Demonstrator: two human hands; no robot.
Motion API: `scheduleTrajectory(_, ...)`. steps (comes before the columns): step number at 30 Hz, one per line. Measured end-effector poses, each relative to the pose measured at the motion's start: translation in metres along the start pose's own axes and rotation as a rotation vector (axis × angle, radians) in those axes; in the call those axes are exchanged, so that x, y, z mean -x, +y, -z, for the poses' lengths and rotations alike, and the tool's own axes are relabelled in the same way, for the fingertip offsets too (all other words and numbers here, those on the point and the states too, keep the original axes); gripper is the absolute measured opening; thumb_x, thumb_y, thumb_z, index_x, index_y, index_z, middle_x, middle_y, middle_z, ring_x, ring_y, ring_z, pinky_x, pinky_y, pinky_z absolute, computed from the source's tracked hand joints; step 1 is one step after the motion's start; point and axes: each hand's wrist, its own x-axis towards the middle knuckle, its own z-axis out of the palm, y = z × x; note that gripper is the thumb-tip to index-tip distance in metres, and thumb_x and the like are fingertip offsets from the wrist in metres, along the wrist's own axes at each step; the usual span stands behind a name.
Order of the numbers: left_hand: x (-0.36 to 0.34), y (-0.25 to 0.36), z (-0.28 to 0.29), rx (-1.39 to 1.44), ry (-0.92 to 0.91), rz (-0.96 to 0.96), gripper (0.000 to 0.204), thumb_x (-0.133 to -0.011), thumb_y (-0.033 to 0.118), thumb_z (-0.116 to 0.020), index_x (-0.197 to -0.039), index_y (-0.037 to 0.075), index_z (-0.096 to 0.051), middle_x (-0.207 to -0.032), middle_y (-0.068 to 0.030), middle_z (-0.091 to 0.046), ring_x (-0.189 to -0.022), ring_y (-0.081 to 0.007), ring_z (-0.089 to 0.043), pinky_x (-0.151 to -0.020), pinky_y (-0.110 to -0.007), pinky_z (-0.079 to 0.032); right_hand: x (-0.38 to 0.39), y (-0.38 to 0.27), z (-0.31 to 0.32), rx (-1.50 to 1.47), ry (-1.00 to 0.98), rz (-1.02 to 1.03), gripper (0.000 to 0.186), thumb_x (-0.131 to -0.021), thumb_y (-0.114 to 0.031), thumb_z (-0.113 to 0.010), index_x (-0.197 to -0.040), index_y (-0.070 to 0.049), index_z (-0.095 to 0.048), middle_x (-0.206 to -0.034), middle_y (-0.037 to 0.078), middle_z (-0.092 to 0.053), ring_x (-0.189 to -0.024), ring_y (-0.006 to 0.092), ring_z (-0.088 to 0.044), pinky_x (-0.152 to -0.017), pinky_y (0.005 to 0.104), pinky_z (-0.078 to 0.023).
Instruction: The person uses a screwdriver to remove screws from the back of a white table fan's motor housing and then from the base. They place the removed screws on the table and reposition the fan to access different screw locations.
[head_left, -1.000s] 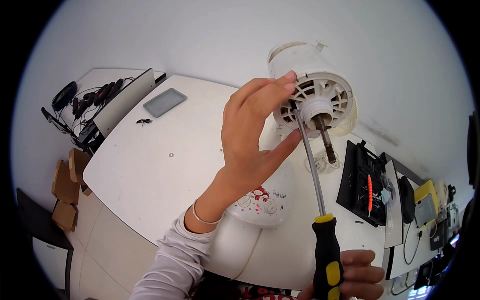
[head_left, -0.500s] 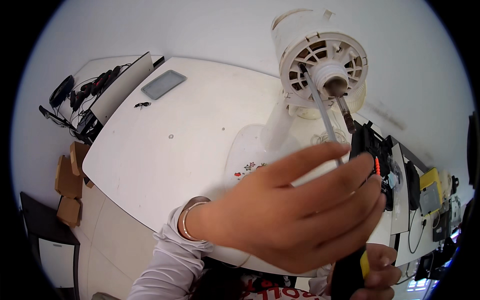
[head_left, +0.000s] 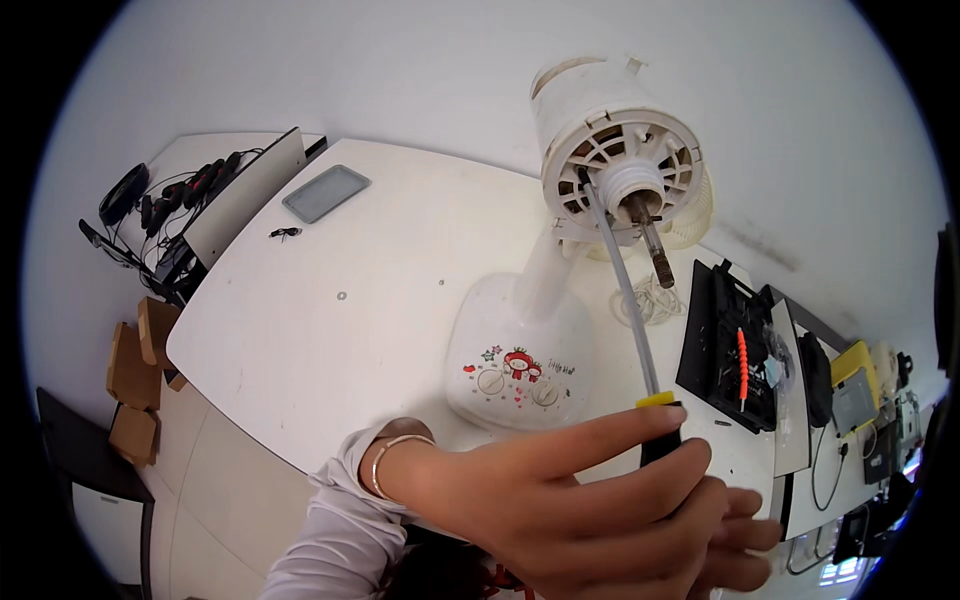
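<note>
A white fan with no blades, its motor housing tilted toward me, shows a slotted face and a metal shaft. Its base has two dials and cartoon decorations. A long screwdriver has its tip in a slot left of the shaft. My left hand is wrapped over the black-and-yellow handle, hiding most of it. Behind it the curled fingers of my right hand are also on the handle, partly hidden.
A black tool case with an orange flexible rod lies right on the white desk, near a coiled white cable. A grey tray lies back left. Cardboard boxes stand beside the desk; electronics occupy neighbouring desks.
My left hand has left the motor housing and come down onto the screwdriver handle, joining my right hand. The screwdriver's tip is still in the housing slot.
</note>
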Motion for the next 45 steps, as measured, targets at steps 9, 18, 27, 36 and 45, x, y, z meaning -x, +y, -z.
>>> scheduleTrajectory(9,0.001,-0.001,-0.019,0.033,-0.020,-0.035,0.015,-0.083,0.022,-0.057,-0.082,0.007,-0.056,-0.086,-0.0055,-0.060,-0.083,-0.0205,-0.061,-0.082,-0.040,-0.051,-0.017,0.019,-0.038,0.291,0.396,0.160,0.019,-0.069,-0.035,-0.066,-0.070,-0.048,-0.053,-0.088,-0.003,-0.039,-0.089,0.0202,-0.044,-0.080,0.0408,-0.037)
scheduleTrajectory(18,-0.010,0.011,0.005,0.082,-0.236,0.185,0.015,-0.084,0.015,-0.056,-0.096,0.007,-0.058,-0.101,-0.0072,-0.059,-0.094,-0.0210,-0.060,-0.088,-0.040,-0.050,-0.010,0.020,-0.047,-0.441,0.485,0.399,0.012,-0.077,-0.033,-0.063,-0.072,-0.039,-0.053,-0.084,-0.005,-0.043,-0.093,0.0183,-0.044,-0.079,0.0415,-0.035)
scheduleTrajectory(27,0.000,0.003,-0.009,-0.039,-0.079,0.001,0.011,-0.079,0.014,-0.056,-0.086,0.007,-0.061,-0.091,-0.0045,-0.061,-0.085,-0.0208,-0.062,-0.082,-0.041,-0.051,-0.014,0.000,-0.013,0.282,0.082,0.065,0.009,-0.080,-0.031,-0.061,-0.088,-0.035,-0.057,-0.092,-0.005,-0.044,-0.098,0.0185,-0.044,-0.089,0.0418,-0.037)
scheduleTrajectory(36,-0.005,-0.009,0.005,-0.053,-0.175,-0.102,0.016,-0.081,0.016,-0.057,-0.095,0.010,-0.064,-0.100,-0.0057,-0.062,-0.095,-0.0224,-0.062,-0.090,-0.040,-0.048,-0.014,0.017,-0.026,0.208,0.247,0.299,0.010,-0.080,-0.034,-0.061,-0.089,-0.031,-0.058,-0.090,-0.008,-0.050,-0.100,0.0187,-0.046,-0.088,0.0431,-0.039)
scheduleTrajectory(45,-0.020,0.008,0.010,0.064,-0.312,0.203,0.018,-0.085,0.015,-0.052,-0.096,0.004,-0.061,-0.096,-0.0078,-0.061,-0.094,-0.0208,-0.060,-0.087,-0.038,-0.050,-0.014,0.012,-0.044,0.296,0.501,0.264,0.010,-0.079,-0.035,-0.060,-0.086,-0.030,-0.057,-0.091,-0.007,-0.052,-0.101,0.0186,-0.046,-0.088,0.0473,-0.039)
